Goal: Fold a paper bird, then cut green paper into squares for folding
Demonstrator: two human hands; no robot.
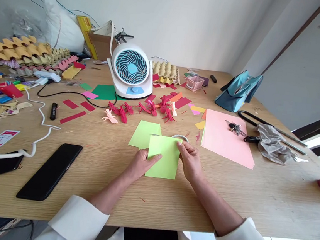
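Note:
A light green paper point(162, 163) is held up over the table by both hands. My left hand point(143, 162) pinches its left edge, thumb on the front. At the top right corner, my right hand point(190, 159) grips the same sheet between thumb and fingers. Another light green paper point(146, 131) lies on the table just behind, partly covered. Part of a white ring-shaped handle point(180, 137) shows behind the held sheet; the rest is hidden. Folded red and pink paper figures point(122, 112) sit further back, in front of the fan.
The wooden table point(104, 191) bears a white fan point(131, 69), pink sheets point(227, 138) with keys point(236, 128) on top, and a blue bag point(238, 91) at back right. Black phones point(51, 171), a marker point(53, 111) and a white cable point(43, 117) lie left. Egg trays point(16, 51) stand back left.

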